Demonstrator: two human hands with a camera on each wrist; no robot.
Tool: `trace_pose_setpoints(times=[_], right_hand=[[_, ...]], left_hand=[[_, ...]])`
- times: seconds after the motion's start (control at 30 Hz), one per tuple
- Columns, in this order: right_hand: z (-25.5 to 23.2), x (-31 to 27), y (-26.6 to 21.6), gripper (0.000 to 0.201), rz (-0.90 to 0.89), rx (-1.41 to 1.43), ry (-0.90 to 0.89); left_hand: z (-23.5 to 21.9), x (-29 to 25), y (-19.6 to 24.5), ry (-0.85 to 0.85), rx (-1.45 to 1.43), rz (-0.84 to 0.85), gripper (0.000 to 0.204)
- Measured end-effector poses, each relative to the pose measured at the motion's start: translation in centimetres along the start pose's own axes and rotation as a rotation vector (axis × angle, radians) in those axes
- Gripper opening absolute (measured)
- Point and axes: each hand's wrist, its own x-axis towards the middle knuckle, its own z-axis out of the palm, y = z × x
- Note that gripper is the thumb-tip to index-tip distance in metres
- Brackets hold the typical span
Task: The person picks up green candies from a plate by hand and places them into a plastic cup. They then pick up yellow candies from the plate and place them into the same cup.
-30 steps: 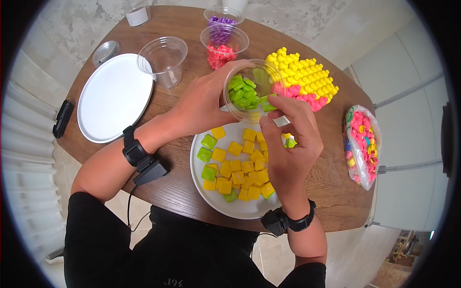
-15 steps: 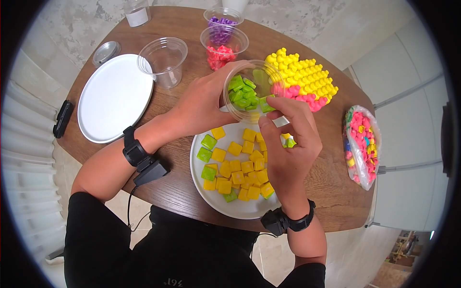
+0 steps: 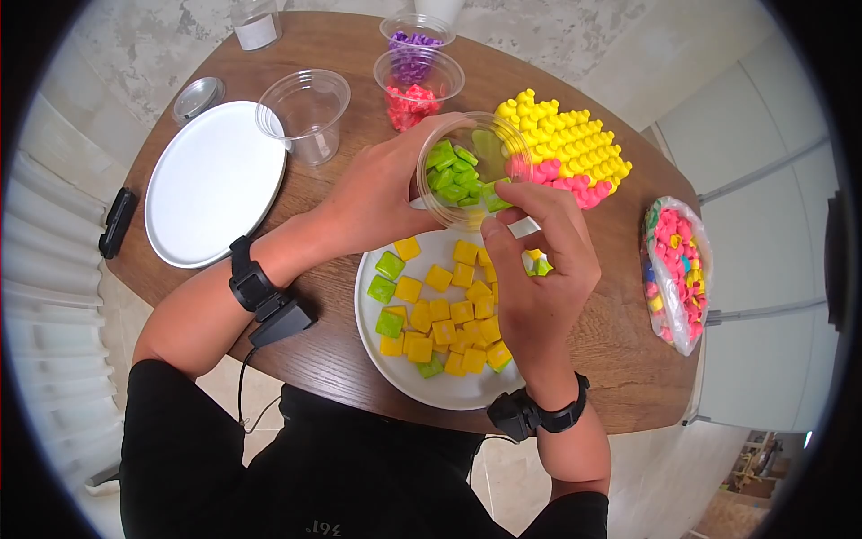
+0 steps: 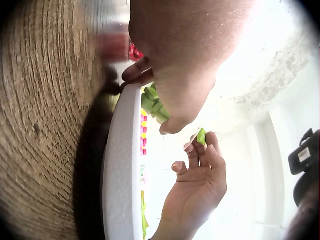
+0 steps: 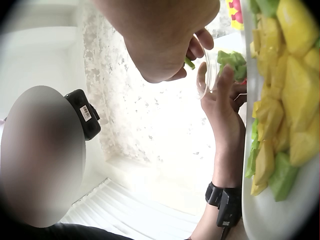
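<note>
In the head view my left hand (image 3: 382, 184) grips a clear plastic cup (image 3: 488, 142) from its left side, tilted above the round white plate (image 3: 375, 346). Glossy green square pieces (image 3: 453, 175) lie in the cup. At the cup's near rim my right hand (image 3: 552, 278) pinches one green square piece (image 3: 496, 195) between thumb and fingers; the left wrist view also shows this green piece (image 4: 201, 136) at the fingertips. Many yellow square pieces (image 3: 440, 310) and several green ones are spread on the plate below both hands.
A second white plate (image 3: 215, 184) and a clear cup (image 3: 305, 108) stand at the left. Behind are cups of red pieces (image 3: 413, 106) and purple pieces (image 3: 415, 58). Yellow and pink bottle-shaped pieces (image 3: 575, 144) stand at the right, near a bag of colored pieces (image 3: 678, 269).
My right hand, with the green square piece, has shifted very slightly left along the cup's rim. The left hand and the cup stay in place.
</note>
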Motion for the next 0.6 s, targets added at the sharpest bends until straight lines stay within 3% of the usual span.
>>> trace_pose_setpoints(times=[0.37,0.6], right_hand=[[0.12,0.01,0.01,0.029,-0.008,0.001,-0.005],[0.19,-0.04,0.10,0.029,-0.016,0.004,-0.003]], left_hand=[[0.00,-0.03,0.00,-0.007,0.010,-0.034,0.098],[0.30,0.00,-0.42,0.033,0.024,0.038,0.099]])
